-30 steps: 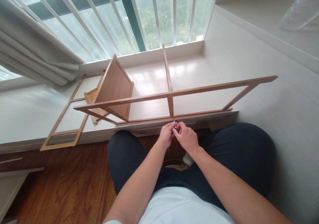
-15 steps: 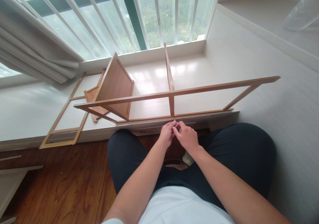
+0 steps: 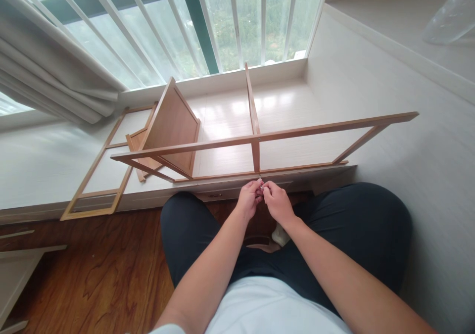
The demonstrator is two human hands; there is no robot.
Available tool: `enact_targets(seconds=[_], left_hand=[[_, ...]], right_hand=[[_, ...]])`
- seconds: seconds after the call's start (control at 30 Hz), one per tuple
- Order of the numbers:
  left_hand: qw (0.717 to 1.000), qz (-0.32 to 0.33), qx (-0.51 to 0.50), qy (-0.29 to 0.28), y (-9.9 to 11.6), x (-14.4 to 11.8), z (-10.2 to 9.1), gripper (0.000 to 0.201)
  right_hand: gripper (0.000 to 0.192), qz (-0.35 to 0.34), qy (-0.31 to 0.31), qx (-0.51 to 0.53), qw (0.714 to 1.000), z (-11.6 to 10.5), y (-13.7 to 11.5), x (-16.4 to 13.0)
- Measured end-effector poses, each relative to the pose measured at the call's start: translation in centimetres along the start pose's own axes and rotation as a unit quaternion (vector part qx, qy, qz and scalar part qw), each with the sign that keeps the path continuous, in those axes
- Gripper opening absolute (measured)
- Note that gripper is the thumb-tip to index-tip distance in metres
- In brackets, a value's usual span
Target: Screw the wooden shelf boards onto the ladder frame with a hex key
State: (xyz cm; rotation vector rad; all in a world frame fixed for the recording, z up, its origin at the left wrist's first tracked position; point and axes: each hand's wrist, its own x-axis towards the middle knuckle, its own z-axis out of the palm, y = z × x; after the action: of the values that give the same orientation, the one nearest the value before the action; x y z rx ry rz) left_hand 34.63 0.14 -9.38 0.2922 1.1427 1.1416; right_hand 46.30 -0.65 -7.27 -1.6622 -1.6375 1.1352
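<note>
My left hand (image 3: 250,199) is closed, thumb and fingers pinching around a thin silvery metal piece (image 3: 260,178) at the front edge of a wooden frame (image 3: 208,145). Close beside it, my right hand (image 3: 276,201) is also closed, its fingertips pinched on the same small piece. The piece is too small to name, and fingers hide most of it. Both hands are just below the middle crossbar, where it meets the lower rail. The frame stands on its long side on a white ledge (image 3: 226,111), with a wooden panel (image 3: 172,126) upright at its left part.
Another wooden frame (image 3: 119,191) lies at the left, its end over the ledge's edge, with a smaller wooden piece (image 3: 143,151) near it. A grey curtain (image 3: 55,57) hangs at the left. A white wall (image 3: 378,86) bounds the right. My knees flank the hands above a wood floor (image 3: 122,269).
My right hand's fingers have shifted slightly right, opening a small gap from the left hand's fingers. The wooden frame and panels stay in place.
</note>
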Motion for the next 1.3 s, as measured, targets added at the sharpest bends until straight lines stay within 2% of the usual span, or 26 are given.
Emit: enact_targets(seconds=[0.1,0.17,0.33,0.47,0.63,0.77,1.03,1.3], left_hand=[[1.000,0.004,0.010,-0.001,-0.2,0.2,-0.1,0.043],[1.000,0.005,0.016,-0.003,-0.3,0.3,-0.1,0.044],[1.000,0.006,0.026,-0.013,-0.4,0.4,-0.2,0.045],[0.999,0.011,0.032,-0.018,-0.4,0.4,-0.1,0.042],[0.999,0.017,0.035,-0.010,-0.4,0.2,-0.1,0.041],[0.999,0.013,0.031,-0.009,-0.2,0.0,-0.1,0.041],[0.999,0.016,0.014,-0.026,-0.3,0.1,-0.2,0.040],[0.999,0.016,-0.009,-0.035,-0.4,0.4,-0.1,0.040]], right_hand=[[0.015,0.058,-0.032,0.147,0.987,0.4,0.3,0.4],[0.014,0.101,-0.055,0.202,0.973,0.6,0.4,0.7],[0.017,0.133,-0.076,0.237,0.959,1.1,0.6,0.9],[0.017,0.124,-0.067,0.226,0.964,1.1,0.9,1.0],[0.021,0.078,-0.029,0.172,0.982,0.5,0.7,0.6],[0.022,0.025,0.012,0.016,1.000,-0.2,-0.2,-0.1],[0.019,-0.004,0.022,-0.169,0.985,-0.3,-0.8,-0.5],[0.024,-0.026,0.028,-0.243,0.969,-0.3,-0.9,-0.5]])
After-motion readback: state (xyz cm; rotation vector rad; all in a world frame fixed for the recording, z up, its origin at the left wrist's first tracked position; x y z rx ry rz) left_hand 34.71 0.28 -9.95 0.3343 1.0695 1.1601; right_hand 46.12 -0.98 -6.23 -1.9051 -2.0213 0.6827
